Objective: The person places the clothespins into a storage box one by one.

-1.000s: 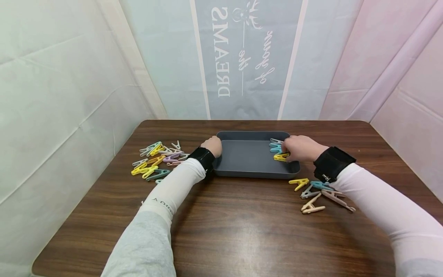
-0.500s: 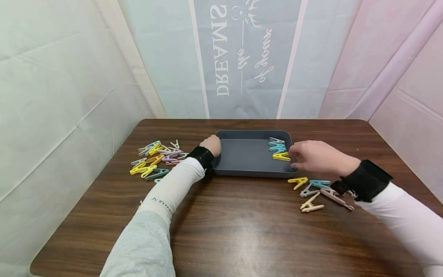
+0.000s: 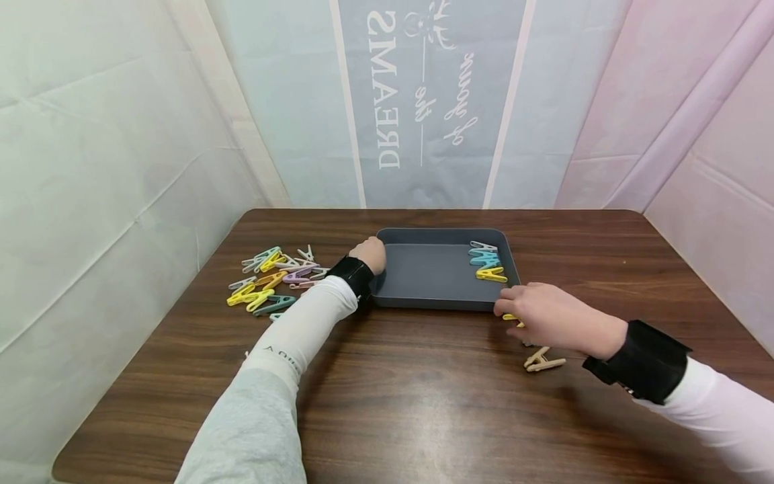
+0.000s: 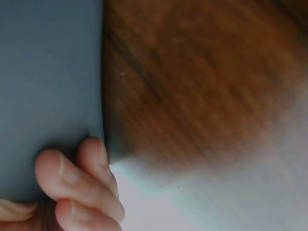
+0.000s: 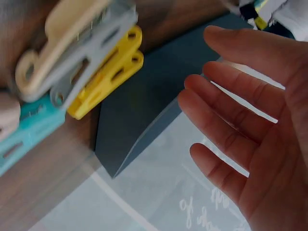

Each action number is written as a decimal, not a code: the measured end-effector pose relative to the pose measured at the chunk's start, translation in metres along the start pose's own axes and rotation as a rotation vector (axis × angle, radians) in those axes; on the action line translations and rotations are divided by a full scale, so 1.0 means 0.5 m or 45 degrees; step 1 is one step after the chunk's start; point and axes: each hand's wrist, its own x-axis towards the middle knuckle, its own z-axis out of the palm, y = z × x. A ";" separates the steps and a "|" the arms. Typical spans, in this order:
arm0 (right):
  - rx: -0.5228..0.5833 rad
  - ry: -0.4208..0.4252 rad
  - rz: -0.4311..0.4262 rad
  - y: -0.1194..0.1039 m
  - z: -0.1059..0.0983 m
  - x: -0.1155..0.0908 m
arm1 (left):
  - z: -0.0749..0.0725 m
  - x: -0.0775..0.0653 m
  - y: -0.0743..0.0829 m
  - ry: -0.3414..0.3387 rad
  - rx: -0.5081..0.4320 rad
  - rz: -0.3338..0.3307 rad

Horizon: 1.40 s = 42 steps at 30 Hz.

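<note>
A dark grey tray (image 3: 423,272) sits on the table. My left hand (image 3: 369,255) grips its left rim, fingers (image 4: 72,180) curled over the edge in the left wrist view. Inside the tray's right end, a white clothespin (image 3: 484,246), blue ones (image 3: 484,259) and a yellow one (image 3: 491,274) lie in a column. My right hand (image 3: 550,316) hovers by the front right corner, fingers spread and holding nothing. Below it in the right wrist view are a yellow clothespin (image 5: 108,79), a grey one (image 5: 89,60), a turquoise one (image 5: 36,127) and a beige one (image 5: 62,36).
Several mixed clothespins (image 3: 266,279) lie in a loose pile left of the tray, partly behind the left forearm. The brown wooden table (image 3: 417,396) has rounded corners. Fabric hangs behind it and at both sides, the back curtain (image 3: 435,134) bearing mirrored lettering.
My right hand has let go of the yellow clothespin in the tray, pulled back over the rim and come down over the loose clothespins at front right. My left hand stays at the rim.
</note>
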 end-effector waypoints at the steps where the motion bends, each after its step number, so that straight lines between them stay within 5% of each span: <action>1: -0.009 -0.005 -0.007 -0.003 0.002 -0.001 | 0.000 0.000 0.000 0.001 0.000 0.001; 12: -0.236 -0.123 0.014 -0.016 0.030 0.000 | -0.005 -0.010 0.005 -0.002 0.005 -0.001; 27: -0.329 -0.178 0.020 -0.010 0.043 0.004 | -0.003 -0.010 0.004 0.005 -0.001 -0.002; 33: -0.277 -0.125 0.005 -0.006 0.035 -0.001 | -0.004 -0.013 0.005 -0.001 -0.005 -0.003; 42: 0.012 -0.094 0.065 -0.012 -0.020 0.013 | -0.007 -0.015 0.005 0.019 0.006 0.008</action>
